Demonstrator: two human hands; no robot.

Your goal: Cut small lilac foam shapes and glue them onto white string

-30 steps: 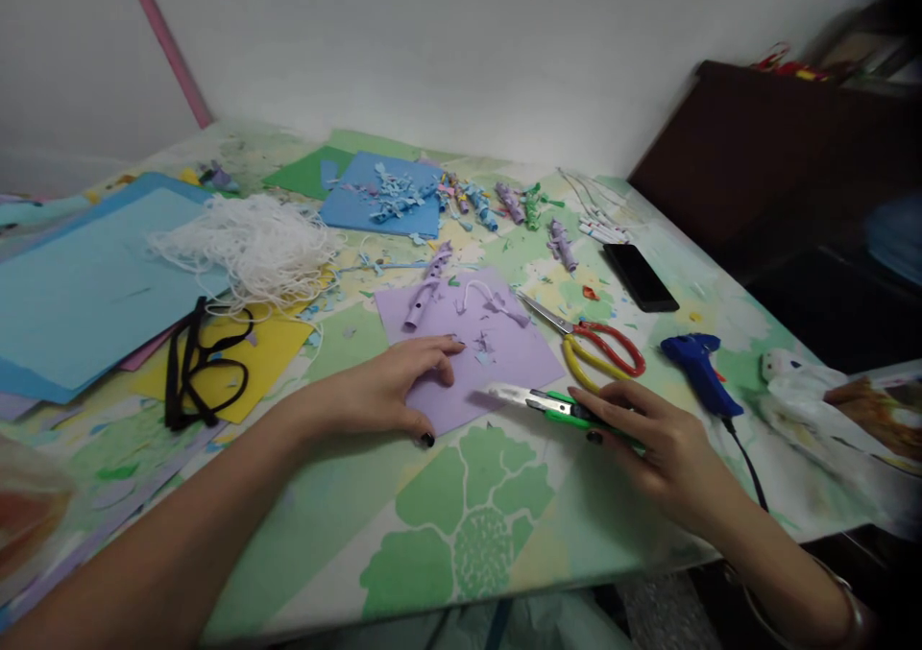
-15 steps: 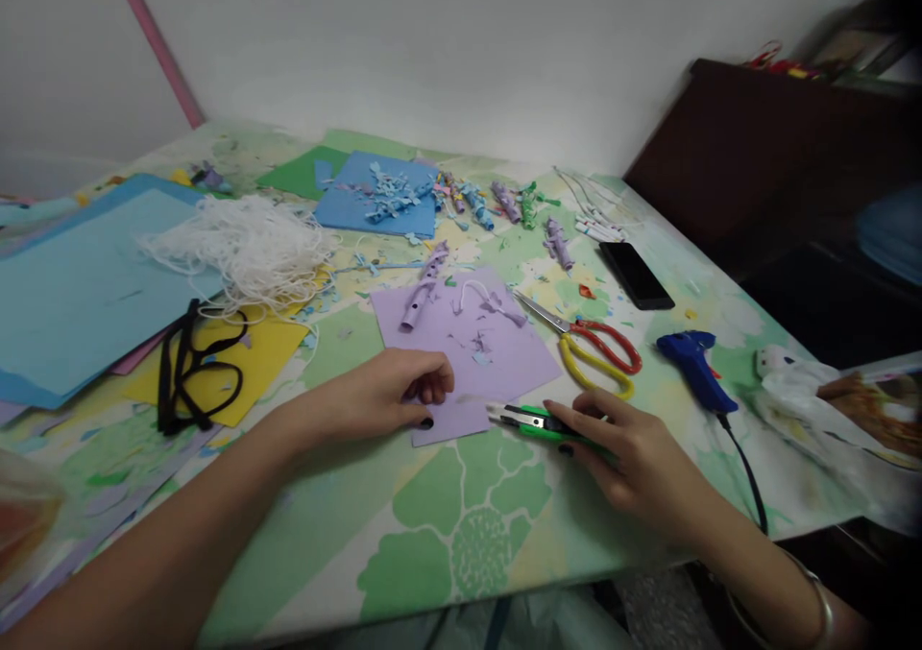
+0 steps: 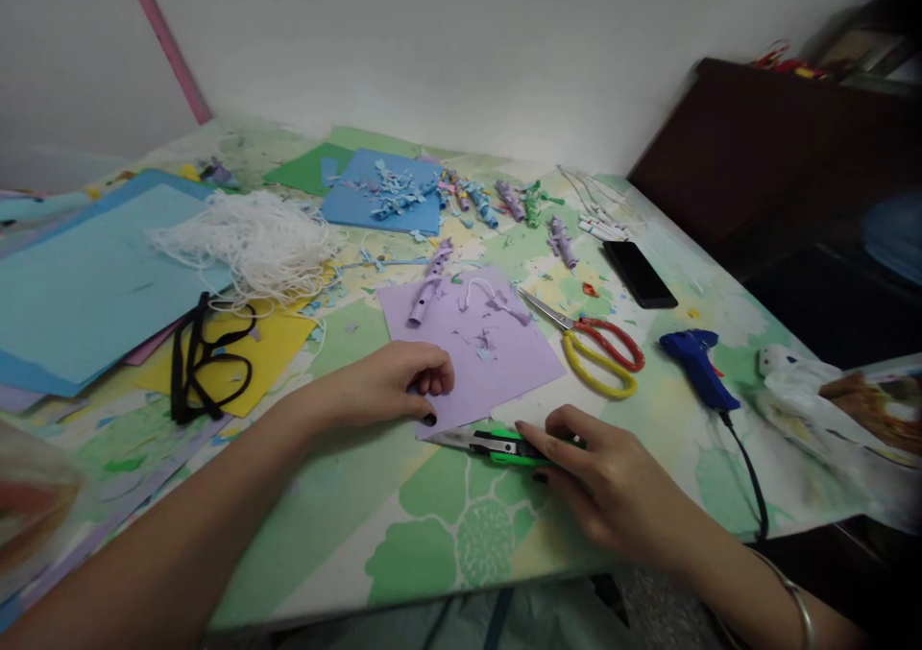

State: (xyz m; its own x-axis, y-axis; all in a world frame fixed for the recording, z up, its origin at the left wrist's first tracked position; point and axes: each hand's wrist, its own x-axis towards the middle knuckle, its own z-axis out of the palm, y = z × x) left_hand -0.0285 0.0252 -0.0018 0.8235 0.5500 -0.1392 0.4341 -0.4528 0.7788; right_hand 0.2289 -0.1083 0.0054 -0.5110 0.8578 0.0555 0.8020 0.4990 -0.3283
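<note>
A purple sheet (image 3: 504, 372) lies before me, with small scraps and a bit of white string on top. My left hand (image 3: 407, 381) is closed over its near left corner, fingers curled and thumb pressed on the sheet. In my right hand (image 3: 597, 477) is a green and black utility knife (image 3: 511, 446). Its blade points left along the sheet's near edge, the tip close to my left thumb. A rolled purple tube (image 3: 426, 295) with dark spots rests on the sheet's far left part. Scissors (image 3: 601, 352) with red and yellow handles lie just right of it.
On the left are a heap of white string (image 3: 252, 247), black glasses (image 3: 208, 362), a yellow sheet (image 3: 278, 343) and light blue sheets (image 3: 93, 285). A phone (image 3: 640, 274) and a blue glue gun (image 3: 698, 372) lie to the right. Several decorated rolls, including a purple one (image 3: 562, 242), lie farther back.
My right hand has brought the knife left and nearer to me, and more blade shows now. My left hand stays on the sheet's corner. The view has shifted slightly.
</note>
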